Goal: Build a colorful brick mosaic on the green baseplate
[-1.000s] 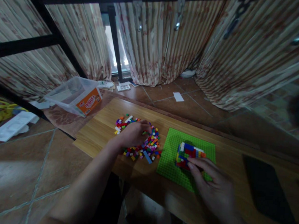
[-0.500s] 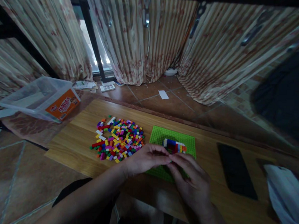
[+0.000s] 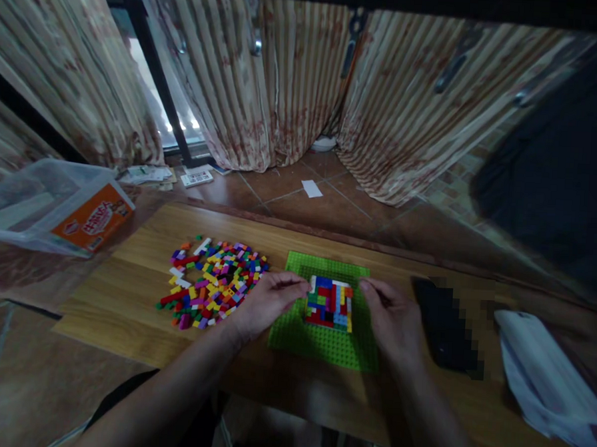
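Note:
A green baseplate (image 3: 292,336) lies on the wooden table, bearing a square build of multicoloured toy bricks (image 3: 329,304) with blue, red, green, white and yellow pieces. My left hand (image 3: 272,301) is at the build's upper left corner, thumb and fingers pressed together. Whatever is in that pinch is too small or hidden to name. Past the build's right side is my right hand (image 3: 391,315), its thumb and forefinger closed near the plate's right edge; anything between them cannot be made out. Left of the plate spreads a pile of loose bricks (image 3: 215,279), partly behind my left hand.
The wooden table (image 3: 119,294) also carries a black flat object (image 3: 438,324) and a white packet (image 3: 541,376) on the right. A clear plastic bin (image 3: 45,190) with an orange label stands at left. Curtains (image 3: 296,83) hang beyond; a dark shape fills the upper right.
My hands were together over the front of the build; they have moved apart to its two sides, uncovering it. The view has turned, so the scene sits further left.

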### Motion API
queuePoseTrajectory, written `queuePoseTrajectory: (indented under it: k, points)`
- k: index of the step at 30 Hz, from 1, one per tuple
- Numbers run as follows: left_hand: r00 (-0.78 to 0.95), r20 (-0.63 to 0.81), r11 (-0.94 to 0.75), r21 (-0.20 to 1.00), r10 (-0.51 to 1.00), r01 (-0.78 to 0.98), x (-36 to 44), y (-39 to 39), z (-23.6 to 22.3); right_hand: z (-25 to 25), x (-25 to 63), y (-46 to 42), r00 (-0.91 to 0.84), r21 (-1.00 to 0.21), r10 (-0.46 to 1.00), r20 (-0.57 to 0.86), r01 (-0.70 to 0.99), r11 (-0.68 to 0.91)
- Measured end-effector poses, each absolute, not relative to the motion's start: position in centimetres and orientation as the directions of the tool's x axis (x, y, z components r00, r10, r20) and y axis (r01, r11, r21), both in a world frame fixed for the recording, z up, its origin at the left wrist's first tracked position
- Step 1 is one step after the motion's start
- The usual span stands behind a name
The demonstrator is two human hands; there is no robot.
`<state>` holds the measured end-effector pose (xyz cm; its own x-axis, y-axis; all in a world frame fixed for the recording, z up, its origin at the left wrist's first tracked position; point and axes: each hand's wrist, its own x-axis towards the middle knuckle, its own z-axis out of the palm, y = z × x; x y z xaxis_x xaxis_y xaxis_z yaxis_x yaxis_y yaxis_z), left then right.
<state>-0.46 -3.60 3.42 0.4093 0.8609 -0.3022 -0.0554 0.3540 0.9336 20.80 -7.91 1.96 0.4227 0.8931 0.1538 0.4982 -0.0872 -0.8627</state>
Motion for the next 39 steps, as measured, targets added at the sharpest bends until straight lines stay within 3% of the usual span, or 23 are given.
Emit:
queuePoseTrajectory:
  k: [4, 9, 12, 17, 20, 24, 30, 39]
  points:
    - [0.402, -0.299, 0.339, 0.94, 0.865, -0.03, -0.4, -3.5, 3.5, 1.3, 20.9, -6.9, 0.434, -0.888, 0.9, -0.049, 0.394, -0.238]
    - [0.421, -0.274, 0.308, 0.951, 0.865, -0.015, -0.3, -3.5, 3.3, 1.2, 20.9, -6.9, 0.383, -0.883, 0.917, -0.111, 0.386, -0.268]
    - [0.434, -0.263, 0.29, 0.957, 0.862, 0.006, -0.3, -3.6, 3.3, 1.2, 21.1, -7.0, 0.356, -0.854, 0.932, -0.077, 0.459, -0.245]
    - [0.443, -0.232, 0.238, 0.97, 0.866, 0.043, -0.2, -3.8, 3.3, 1.0, 21.0, -7.2, 0.278, -0.734, 0.953, 0.119, 0.671, -0.104]
    - [0.446, -0.222, 0.227, 0.973, 0.867, 0.043, -0.3, -3.8, 3.1, 0.9, 21.0, -7.3, 0.264, -0.707, 0.953, 0.149, 0.702, -0.084]
    - [0.449, -0.222, 0.221, 0.974, 0.865, 0.057, -0.3, -3.8, 2.7, 0.5, 21.5, -7.1, 0.292, -0.763, 0.954, 0.072, 0.631, -0.136]
    - [0.445, -0.212, 0.189, 0.977, 0.87, 0.096, -0.2, -3.7, 2.6, 0.0, 21.8, -6.6, 0.389, -0.886, 0.915, -0.105, 0.381, -0.264]
    - [0.461, -0.204, 0.154, 0.977, 0.864, 0.145, -0.1, -3.7, 2.5, 0.8, 21.0, -6.2, 0.429, -0.931, 0.89, -0.155, 0.239, -0.277]
